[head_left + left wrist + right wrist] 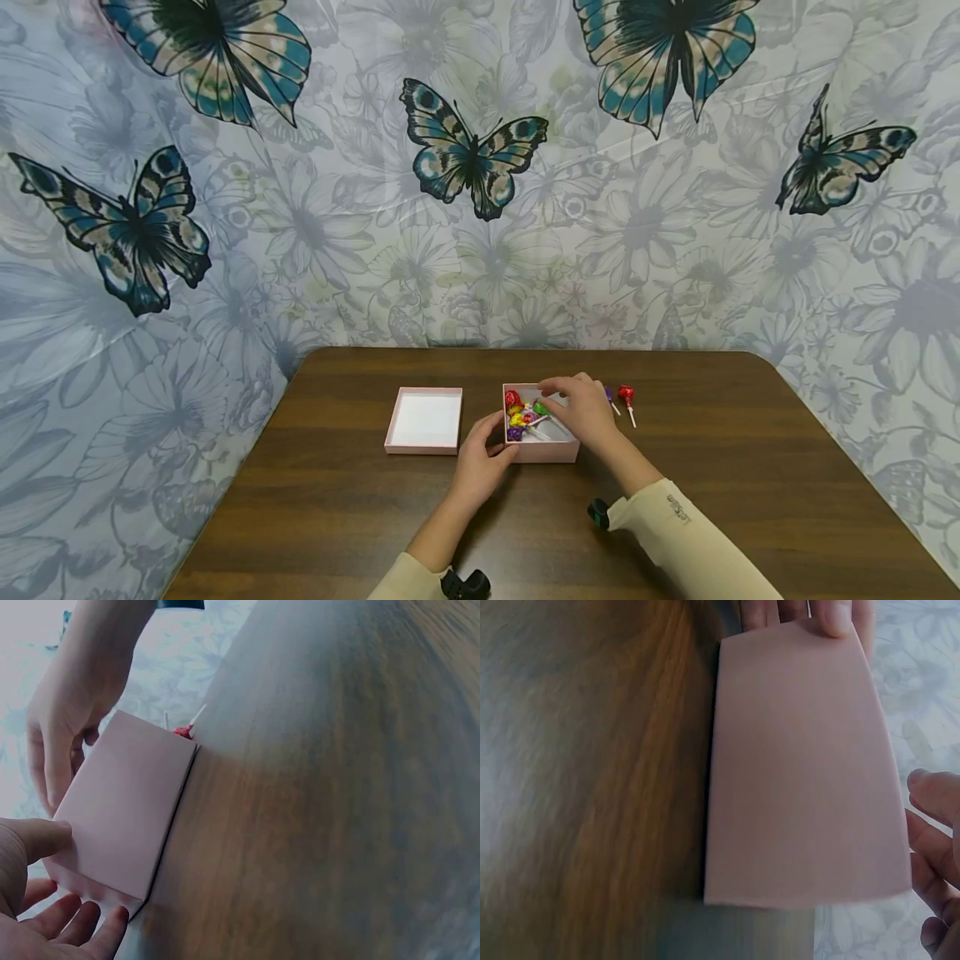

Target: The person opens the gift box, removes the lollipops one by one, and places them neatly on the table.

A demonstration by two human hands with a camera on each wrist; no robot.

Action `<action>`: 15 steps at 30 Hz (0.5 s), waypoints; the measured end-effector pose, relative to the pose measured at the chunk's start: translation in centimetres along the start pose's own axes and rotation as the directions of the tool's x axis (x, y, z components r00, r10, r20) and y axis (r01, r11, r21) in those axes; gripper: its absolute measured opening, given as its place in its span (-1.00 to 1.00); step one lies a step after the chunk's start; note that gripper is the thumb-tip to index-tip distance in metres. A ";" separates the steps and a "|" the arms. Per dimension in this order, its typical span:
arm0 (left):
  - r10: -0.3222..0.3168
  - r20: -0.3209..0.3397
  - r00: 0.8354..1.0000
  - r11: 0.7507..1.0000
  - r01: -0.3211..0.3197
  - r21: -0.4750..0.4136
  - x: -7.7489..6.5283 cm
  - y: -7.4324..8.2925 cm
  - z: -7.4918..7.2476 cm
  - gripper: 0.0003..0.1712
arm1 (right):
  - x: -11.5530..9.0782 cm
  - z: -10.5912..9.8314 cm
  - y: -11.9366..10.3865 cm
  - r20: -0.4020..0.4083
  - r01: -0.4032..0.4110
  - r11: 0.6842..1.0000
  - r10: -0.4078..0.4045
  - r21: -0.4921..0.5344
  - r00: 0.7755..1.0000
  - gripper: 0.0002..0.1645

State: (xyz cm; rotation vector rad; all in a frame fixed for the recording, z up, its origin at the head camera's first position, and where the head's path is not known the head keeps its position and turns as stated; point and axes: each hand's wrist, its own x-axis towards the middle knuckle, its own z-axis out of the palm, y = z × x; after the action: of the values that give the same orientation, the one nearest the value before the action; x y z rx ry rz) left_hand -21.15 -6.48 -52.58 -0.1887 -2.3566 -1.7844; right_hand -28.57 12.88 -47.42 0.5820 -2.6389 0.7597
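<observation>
A pink box [536,452] with a white inside holds several lollipops [517,417] in red, yellow, purple and green wrappers, mostly toward its left side. My left hand [480,467] grips the box's near left corner. Its thumb [49,838] presses the front wall and its other fingers lie along the left side. Over the box's right half is my right hand [581,408], thumb and forefinger apart and reaching down near a green lollipop [541,408]. Nothing shows between those fingers. In the right wrist view the box wall [802,772] hides the lollipops.
Left of the box lies a shallow pink lid [423,421], white side up. A red lollipop [627,395] and a purple one [611,398], partly behind the right hand, lie right of the box. The wooden table [337,500] meets a butterfly-printed cloth behind.
</observation>
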 end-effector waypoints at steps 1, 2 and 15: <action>-0.003 -0.001 1.000 1.000 0.003 -0.001 0.0 0.0 0.0 -0.34 | 0.1 0.2 -0.1 0.004 -0.004 1.000 0.004 0.005 1.000 -0.74; -0.003 -0.003 1.000 1.000 0.003 -0.002 -0.1 -0.1 0.0 -0.34 | 0.2 0.4 -0.2 0.008 -0.004 1.000 0.004 0.006 1.000 -0.74; 0.013 -0.006 1.000 0.994 -0.014 -0.105 -0.1 -1.0 0.3 -0.32 | 1.4 1.2 -2.0 0.136 -0.064 0.998 0.062 0.011 0.989 -0.70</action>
State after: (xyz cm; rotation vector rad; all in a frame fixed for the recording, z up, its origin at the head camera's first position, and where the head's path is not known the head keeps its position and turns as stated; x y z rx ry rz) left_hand -21.32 -6.49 -53.62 -0.2137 -2.2539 -1.9012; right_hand -29.10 10.28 -46.97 0.5756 -2.7907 0.7852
